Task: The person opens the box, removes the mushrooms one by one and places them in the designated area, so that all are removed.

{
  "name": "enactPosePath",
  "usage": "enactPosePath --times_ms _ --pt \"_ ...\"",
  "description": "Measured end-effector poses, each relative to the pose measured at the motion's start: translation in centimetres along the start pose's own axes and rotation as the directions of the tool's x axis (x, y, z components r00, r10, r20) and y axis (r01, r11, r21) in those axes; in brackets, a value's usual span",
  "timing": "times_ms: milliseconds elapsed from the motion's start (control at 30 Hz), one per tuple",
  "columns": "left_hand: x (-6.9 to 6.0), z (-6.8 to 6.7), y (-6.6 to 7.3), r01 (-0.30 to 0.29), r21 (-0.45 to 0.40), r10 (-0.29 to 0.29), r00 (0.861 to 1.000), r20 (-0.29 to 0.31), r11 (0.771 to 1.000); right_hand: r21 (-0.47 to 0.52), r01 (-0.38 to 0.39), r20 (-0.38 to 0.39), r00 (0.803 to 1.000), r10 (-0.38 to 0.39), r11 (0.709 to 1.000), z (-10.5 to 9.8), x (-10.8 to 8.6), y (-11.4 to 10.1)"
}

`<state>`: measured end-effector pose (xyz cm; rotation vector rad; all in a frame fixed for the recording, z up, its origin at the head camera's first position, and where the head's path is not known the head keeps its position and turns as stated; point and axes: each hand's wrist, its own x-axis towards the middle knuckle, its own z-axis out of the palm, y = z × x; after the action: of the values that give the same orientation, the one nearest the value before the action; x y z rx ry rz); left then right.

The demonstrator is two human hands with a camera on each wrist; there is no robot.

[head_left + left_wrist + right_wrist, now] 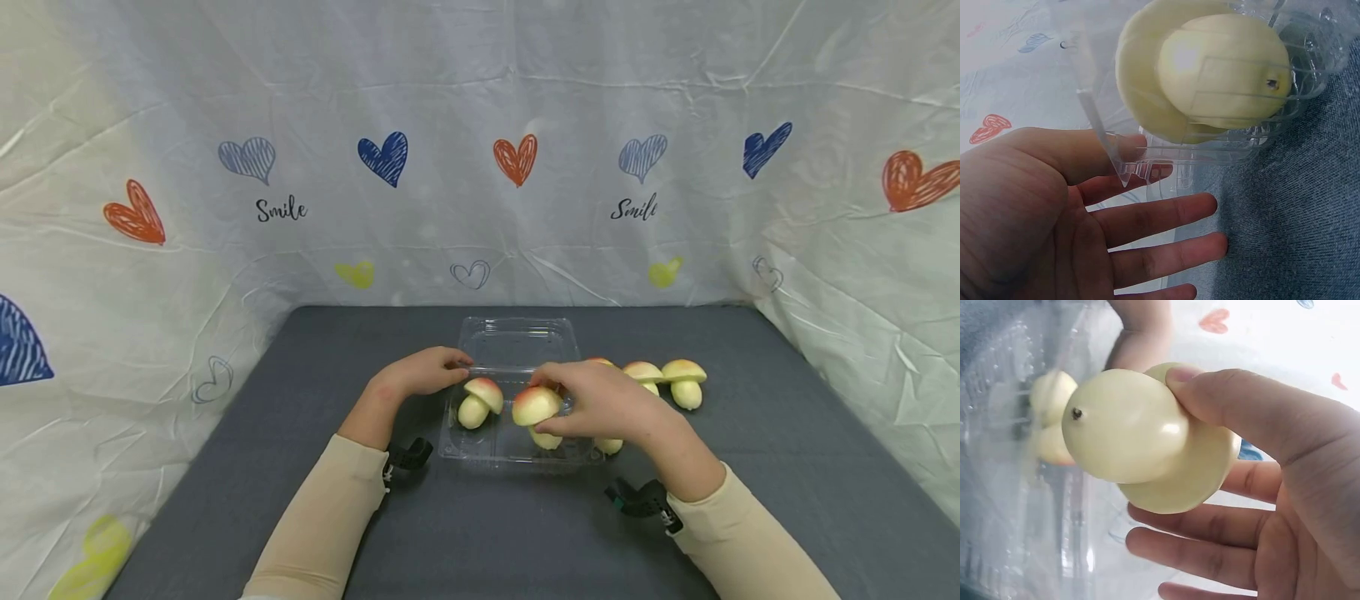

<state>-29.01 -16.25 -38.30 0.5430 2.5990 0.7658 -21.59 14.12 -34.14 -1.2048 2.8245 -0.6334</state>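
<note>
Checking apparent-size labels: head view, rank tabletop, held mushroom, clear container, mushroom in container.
1. Tabletop
2. Clear container
Unranked: held mushroom and mushroom in container; close in size, and the held one may be nearer the camera.

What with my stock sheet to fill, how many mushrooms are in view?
6 visible: one mushroom in the clear container, another pinched by the right hand, a third partly showing below that hand, and three beyond it. The hand may hide more.

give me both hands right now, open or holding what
Left hand: open, at the edge of the clear container.
Right hand: closed on a mushroom, holding it above the container.
</note>
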Motion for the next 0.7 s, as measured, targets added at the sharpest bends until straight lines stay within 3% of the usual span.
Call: enactPosePath --times_ms 400,700 --pt "0.1 0.1 -0.2 -0.001 0.014 0.001 1.0 -0.011 1.0 0.035 -0.156 0.052 0.987 0.154 0.987 -1.9 -1.2 0.4" --pt "0.0 0.1 -0.1 0.005 0.007 -0.005 1.0 -0.01 1.0 0.078 -0.176 0.053 0.984 0.172 0.981 -3.0 -1.8 1.1"
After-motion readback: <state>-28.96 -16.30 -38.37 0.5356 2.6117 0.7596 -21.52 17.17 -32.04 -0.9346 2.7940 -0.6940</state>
